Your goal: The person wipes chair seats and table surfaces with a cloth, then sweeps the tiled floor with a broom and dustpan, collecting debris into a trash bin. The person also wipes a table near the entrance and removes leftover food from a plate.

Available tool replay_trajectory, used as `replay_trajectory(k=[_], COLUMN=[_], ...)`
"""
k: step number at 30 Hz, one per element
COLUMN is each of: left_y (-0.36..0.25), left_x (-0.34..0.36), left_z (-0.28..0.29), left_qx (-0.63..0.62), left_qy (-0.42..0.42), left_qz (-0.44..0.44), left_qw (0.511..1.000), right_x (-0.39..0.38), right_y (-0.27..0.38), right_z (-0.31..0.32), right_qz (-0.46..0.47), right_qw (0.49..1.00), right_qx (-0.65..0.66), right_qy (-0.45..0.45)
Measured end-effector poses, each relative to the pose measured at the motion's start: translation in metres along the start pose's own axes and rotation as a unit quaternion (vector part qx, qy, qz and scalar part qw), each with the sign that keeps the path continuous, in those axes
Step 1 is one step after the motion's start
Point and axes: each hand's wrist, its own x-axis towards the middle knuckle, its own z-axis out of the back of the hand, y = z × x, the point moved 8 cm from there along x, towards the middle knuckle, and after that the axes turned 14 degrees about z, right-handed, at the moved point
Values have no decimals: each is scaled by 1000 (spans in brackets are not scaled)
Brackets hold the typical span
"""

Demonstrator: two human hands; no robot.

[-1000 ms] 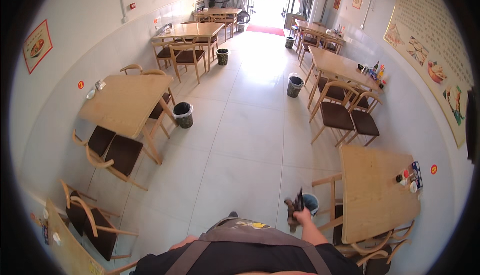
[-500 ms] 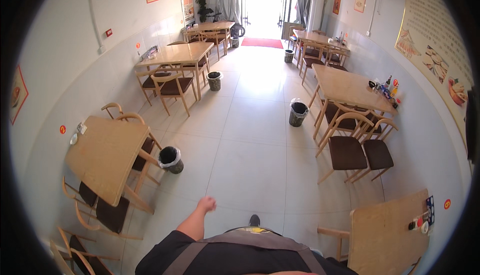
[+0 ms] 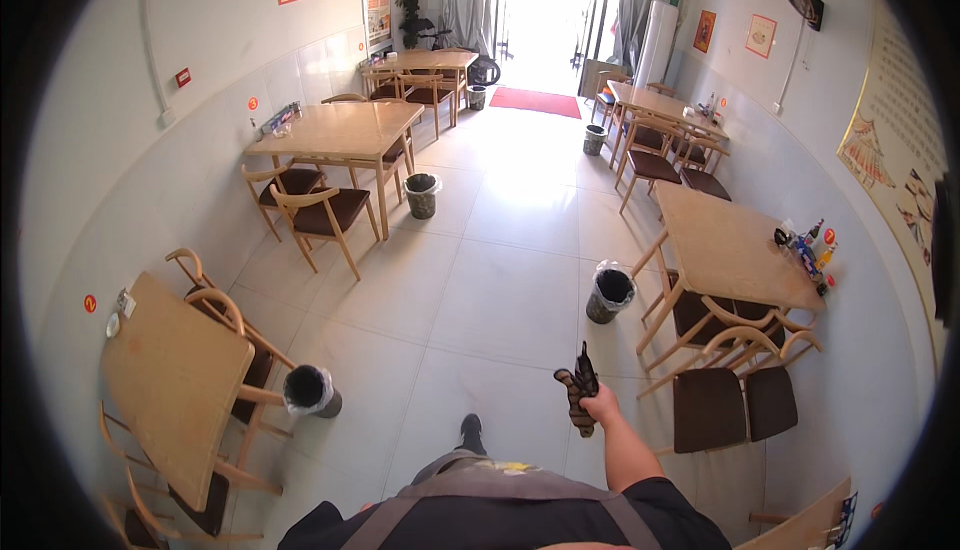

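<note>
My right hand (image 3: 603, 406) reaches forward above the floor, closed around a dark item (image 3: 578, 402). The item is black and brown, with a striped or looped body and a thin black tip pointing ahead. Its exact kind I cannot make out. On the left, only a small patch of skin shows beside my dark shirt, and the fingers of my left hand are hidden. Nearest to my right hand stand a bin with a black liner (image 3: 611, 292) and a brown-seated wooden chair (image 3: 709, 408).
Wooden tables line both walls, among them a near left table (image 3: 175, 370) and a right table (image 3: 735, 240) with bottles (image 3: 812, 240). Another bin (image 3: 312, 391) stands by the left table. Tiled floor (image 3: 490, 295) runs between them to a red mat (image 3: 535, 102) at the bright doorway.
My view has moved forward along the aisle. My left arm has swung back almost out of sight, and my right hand has come into view at the front with the dark item.
</note>
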Motion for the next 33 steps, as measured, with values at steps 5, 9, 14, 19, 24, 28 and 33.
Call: replay_trajectory(k=[5, 9, 14, 19, 24, 28, 33], left_y=[-242, -487, -777, -839, -798, -795, -913], left_x=[85, 171, 130, 243, 269, 299, 368], left_z=[73, 183, 230, 258, 259, 295, 338], left_qx=[-47, 123, -166, -125, 96, -11, -38], left_qy=[53, -65, -20, -50, 27, -7, 0], left_qz=[-49, -107, -216, -157, -222, -14, 44], left_qw=[996, 985, 962, 978, 970, 1000, 998], right_x=[2, 17, 116, 301, 577, 843, 1047], right_y=[-83, -84, -101, -110, -72, 53, 138], right_z=[-11, -30, -29, -41, -1, 66, 88], right_qz=[-201, -287, -378, -372, -261, -88, -19], right_qw=[972, 949, 920, 918, 954, 992, 998], right_qx=[-104, -58, -42, -43, -80, -63, -53], right_qy=[69, 117, 95, 127, 126, 61, -34])
